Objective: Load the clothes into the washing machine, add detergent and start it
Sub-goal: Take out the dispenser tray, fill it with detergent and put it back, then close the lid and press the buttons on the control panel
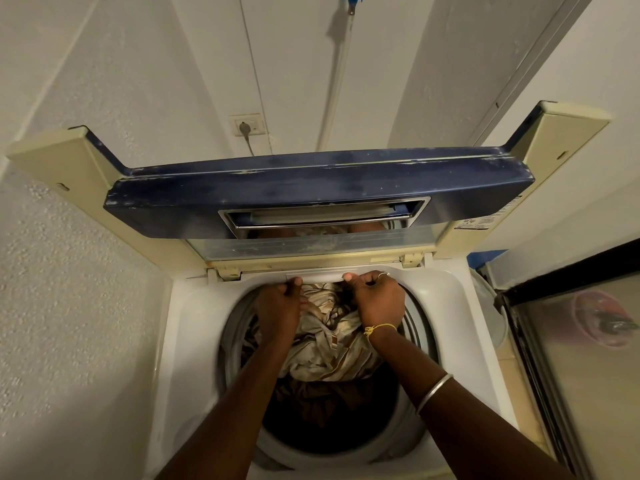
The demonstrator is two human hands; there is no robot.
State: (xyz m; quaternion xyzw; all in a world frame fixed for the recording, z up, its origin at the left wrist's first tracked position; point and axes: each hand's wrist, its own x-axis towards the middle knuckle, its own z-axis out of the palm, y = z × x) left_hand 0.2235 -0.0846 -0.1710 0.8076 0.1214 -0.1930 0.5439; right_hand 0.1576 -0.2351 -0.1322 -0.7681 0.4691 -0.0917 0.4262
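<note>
The top-loading washing machine [180, 327] stands with its blue-edged lid [311, 192] raised upright. Inside the drum lies a pile of beige and brown striped clothes [329, 351], with darker cloth underneath. Both my hands are at the drum's far rim. My left hand [280, 306] and my right hand [375, 299] have curled fingers, and their thumbs press on the front edge of a white detergent drawer [322, 276] set in the back rim. The fingers under the drawer's edge are hidden. No detergent container is in view.
A textured white wall runs close along the left. A wall socket [249, 125] with a plug sits behind the lid. A steel-fronted appliance [571, 341] stands close on the right. A white pipe [337, 81] runs up the back wall.
</note>
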